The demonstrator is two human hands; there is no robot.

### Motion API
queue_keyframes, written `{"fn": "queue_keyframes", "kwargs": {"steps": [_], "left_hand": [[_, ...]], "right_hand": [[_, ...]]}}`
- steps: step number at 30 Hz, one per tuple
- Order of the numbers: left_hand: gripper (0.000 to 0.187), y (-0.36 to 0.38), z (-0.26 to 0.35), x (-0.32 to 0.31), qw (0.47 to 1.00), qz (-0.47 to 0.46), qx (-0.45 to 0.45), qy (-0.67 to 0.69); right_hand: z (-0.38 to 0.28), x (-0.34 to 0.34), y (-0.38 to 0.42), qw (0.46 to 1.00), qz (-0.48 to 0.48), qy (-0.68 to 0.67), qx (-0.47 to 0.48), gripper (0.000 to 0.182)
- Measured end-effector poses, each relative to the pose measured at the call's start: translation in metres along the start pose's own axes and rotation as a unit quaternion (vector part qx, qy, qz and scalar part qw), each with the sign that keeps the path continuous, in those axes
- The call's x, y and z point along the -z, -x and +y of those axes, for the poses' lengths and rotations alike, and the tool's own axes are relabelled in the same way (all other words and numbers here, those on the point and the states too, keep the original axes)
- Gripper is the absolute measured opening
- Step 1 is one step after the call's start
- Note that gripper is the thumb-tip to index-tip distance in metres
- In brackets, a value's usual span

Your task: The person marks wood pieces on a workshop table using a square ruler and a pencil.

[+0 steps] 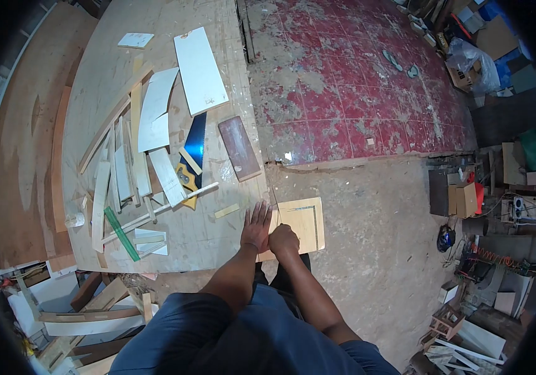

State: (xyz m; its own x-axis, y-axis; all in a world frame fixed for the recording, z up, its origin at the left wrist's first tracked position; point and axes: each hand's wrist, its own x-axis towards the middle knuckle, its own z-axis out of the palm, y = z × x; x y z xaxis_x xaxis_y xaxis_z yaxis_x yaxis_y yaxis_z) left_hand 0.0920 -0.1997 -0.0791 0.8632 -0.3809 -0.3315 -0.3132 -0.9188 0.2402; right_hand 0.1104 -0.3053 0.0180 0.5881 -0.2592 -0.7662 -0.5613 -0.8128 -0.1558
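A pale wooden board (302, 225) lies partly past the worktable's edge, with a dark L-shaped line on its face. My left hand (257, 227) rests flat at the board's left side, fingers stretched forward over the table edge. Close beside it, my right hand (283, 240) is closed in a fist around the handle end of what looks like a handsaw; its thin blade (275, 199) shows nearly edge-on, pointing forward along the table edge. The handle is hidden by my fingers. A small wood strip (227, 211) lies left of my left hand.
On the worktable (218, 250) are a blue-bladed handsaw with yellow handle (188, 181), a brown block (240, 148), white panels (200, 70), several wood strips and a green strip (122, 233). Offcuts pile up at lower left. Boxes (461, 199) and tools line the right side.
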Motion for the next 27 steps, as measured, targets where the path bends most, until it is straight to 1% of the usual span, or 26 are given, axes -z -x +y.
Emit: {"fn": "queue_keyframes", "kwargs": {"steps": [1,2,3,5,8,10,11,14,16,19,22,23,25,27], "left_hand": [[0.100,0.001,0.000,0.000,1.000,-0.007,0.001,-0.012],[0.100,0.000,0.000,0.000,1.000,-0.006,0.001,-0.012],[0.097,0.000,0.001,0.000,1.000,-0.007,0.001,-0.019],[0.093,-0.001,0.000,-0.005,1.000,-0.007,0.001,-0.026],[0.093,-0.001,0.000,-0.002,1.000,0.013,0.000,-0.020],[0.091,0.000,0.000,0.002,1.000,-0.023,0.000,-0.015],[0.091,0.001,0.001,0.000,1.000,-0.024,-0.002,-0.015],[0.091,-0.002,-0.001,-0.002,1.000,-0.004,-0.004,-0.022],[0.093,-0.001,0.000,-0.002,1.000,-0.004,-0.004,0.011],[0.096,0.001,0.000,0.003,1.000,-0.014,-0.008,0.020],[0.098,0.001,0.001,0.005,1.000,-0.030,-0.002,-0.001],[0.098,0.000,0.001,0.004,1.000,-0.028,-0.003,-0.002],[0.100,0.001,0.000,0.005,0.999,0.005,-0.010,0.032],[0.101,0.004,0.001,0.009,0.999,-0.007,-0.010,0.038]], "right_hand": [[-0.001,0.000,-0.001,1.000,0.000,-0.003,0.000,0.041],[-0.002,0.000,-0.003,1.000,0.001,-0.006,0.000,0.041],[-0.001,-0.001,-0.003,1.000,0.001,-0.007,0.001,0.041],[0.000,0.002,-0.002,0.999,-0.036,0.010,0.001,0.049],[0.001,-0.004,-0.007,1.000,-0.018,-0.006,-0.010,0.048],[-0.001,-0.003,-0.003,1.000,-0.024,-0.004,-0.002,0.047],[-0.002,-0.001,0.000,1.000,-0.029,-0.002,0.007,0.046],[0.008,-0.010,-0.008,0.999,-0.030,-0.010,0.011,0.045],[0.011,-0.011,-0.013,0.999,-0.040,-0.008,0.017,0.044],[0.007,-0.005,-0.010,0.999,-0.048,-0.001,0.015,0.042],[0.007,-0.004,-0.009,0.999,-0.048,0.004,0.018,0.040],[0.008,-0.004,-0.011,0.998,-0.052,0.004,0.025,0.040],[0.007,-0.001,-0.016,0.998,-0.059,0.004,0.026,0.040],[0.007,-0.001,-0.015,0.997,-0.070,0.005,0.022,0.041]]}}
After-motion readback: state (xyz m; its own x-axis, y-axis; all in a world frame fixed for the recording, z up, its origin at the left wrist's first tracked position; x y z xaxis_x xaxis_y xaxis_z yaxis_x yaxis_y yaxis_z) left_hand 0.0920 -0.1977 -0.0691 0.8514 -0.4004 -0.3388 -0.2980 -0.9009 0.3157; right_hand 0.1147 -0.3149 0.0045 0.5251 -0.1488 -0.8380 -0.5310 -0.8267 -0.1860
